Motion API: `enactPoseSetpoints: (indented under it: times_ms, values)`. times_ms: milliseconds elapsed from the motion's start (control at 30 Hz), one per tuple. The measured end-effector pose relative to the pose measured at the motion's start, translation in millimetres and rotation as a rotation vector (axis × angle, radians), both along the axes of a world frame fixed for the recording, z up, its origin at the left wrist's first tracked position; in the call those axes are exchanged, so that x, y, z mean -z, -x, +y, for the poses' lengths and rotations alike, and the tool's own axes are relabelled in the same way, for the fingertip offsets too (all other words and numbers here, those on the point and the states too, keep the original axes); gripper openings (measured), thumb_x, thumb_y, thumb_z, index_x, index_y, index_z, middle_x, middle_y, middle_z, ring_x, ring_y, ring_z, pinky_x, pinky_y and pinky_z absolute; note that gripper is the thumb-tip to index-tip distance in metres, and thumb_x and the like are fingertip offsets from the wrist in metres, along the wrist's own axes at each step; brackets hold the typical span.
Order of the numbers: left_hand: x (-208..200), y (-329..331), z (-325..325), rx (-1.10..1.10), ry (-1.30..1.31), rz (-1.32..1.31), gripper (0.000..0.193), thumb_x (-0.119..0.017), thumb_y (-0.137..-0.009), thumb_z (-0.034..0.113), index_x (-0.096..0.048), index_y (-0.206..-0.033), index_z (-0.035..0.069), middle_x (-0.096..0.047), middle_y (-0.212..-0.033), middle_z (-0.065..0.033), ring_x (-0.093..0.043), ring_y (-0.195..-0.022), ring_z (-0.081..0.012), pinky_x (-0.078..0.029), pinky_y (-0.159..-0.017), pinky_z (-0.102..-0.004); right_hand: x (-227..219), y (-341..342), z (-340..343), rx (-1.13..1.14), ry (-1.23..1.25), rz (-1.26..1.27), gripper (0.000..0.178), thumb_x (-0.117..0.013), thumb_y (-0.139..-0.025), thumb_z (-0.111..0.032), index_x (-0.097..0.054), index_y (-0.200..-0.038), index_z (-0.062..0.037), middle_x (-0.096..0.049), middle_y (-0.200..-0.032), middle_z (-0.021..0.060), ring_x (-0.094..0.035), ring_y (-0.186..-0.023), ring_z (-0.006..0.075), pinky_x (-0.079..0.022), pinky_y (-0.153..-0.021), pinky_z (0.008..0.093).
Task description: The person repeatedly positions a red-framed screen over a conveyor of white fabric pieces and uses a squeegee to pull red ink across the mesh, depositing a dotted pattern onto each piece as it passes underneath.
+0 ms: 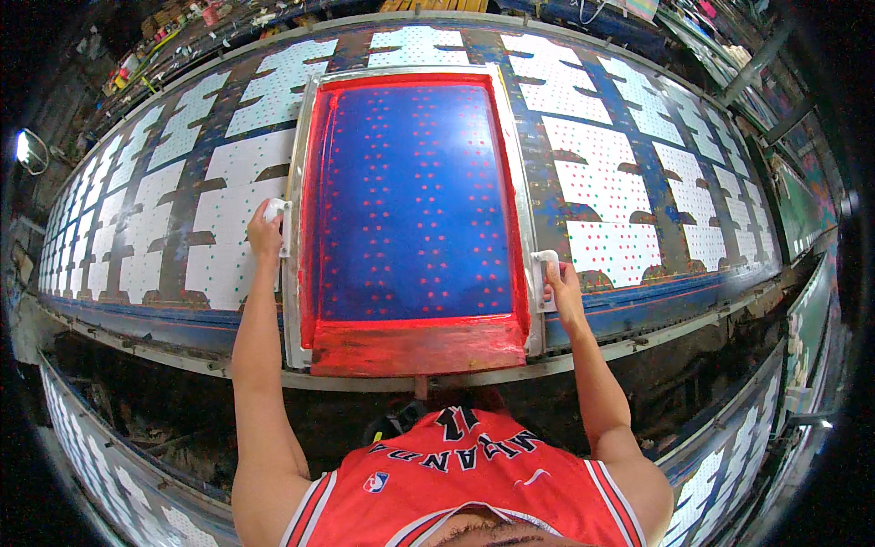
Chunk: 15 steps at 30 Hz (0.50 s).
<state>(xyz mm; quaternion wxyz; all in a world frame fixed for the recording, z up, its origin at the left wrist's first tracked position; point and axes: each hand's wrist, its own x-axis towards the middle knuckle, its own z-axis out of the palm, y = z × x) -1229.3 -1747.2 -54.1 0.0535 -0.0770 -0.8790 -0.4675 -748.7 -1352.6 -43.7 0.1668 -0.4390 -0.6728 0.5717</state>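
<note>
A large screen-printing frame (415, 201) lies in front of me on a long table. Its mesh is blue with rows of small red dots, and red ink coats the inner border. Along the near edge of the frame lies a red-stained board-like strip (419, 348). My left hand (265, 232) is closed round a white handle (274, 209) on the frame's left side. On the right side, my right hand (563, 290) grips a second white handle (547, 260). What lies under the screen is hidden.
White cut fabric pieces (150, 223) with coloured dots lie in rows on the dark blue table (629, 296), to both sides of the frame. Pieces right of the frame (602, 182) carry red and green dots. A second table with similar pieces (118, 483) stands behind me.
</note>
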Motion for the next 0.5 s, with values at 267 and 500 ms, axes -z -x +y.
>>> enactPoseSetpoints:
  times_ms: [267,500]
  values:
    - [1,-5,4,0.009,-0.045,-0.026,0.053,-0.067,-0.084,-0.001,-0.061,-0.136,0.004,-0.07,-0.084,-0.0114,-0.056,-0.051,-0.0174,-0.046,-0.053,-0.0336,-8,-2,1,-0.019,0.001,-0.047,0.068,-0.063,-0.095,-0.057,-0.049,-0.127,0.0012,-0.061,-0.102,0.0105,-0.058,-0.081,0.014,-0.051,-0.067,0.0286]
    - [16,3,2,0.026,0.017,0.135,0.051,-0.068,-0.084,0.002,-0.061,-0.134,0.005,-0.07,-0.111,-0.019,-0.065,-0.095,-0.0274,-0.05,-0.084,-0.0363,2,-3,1,-0.05,-0.099,-0.144,0.071,-0.063,-0.096,-0.056,-0.043,-0.13,0.0036,-0.064,-0.11,0.0211,-0.065,-0.097,0.0288,-0.052,-0.084,0.0403]
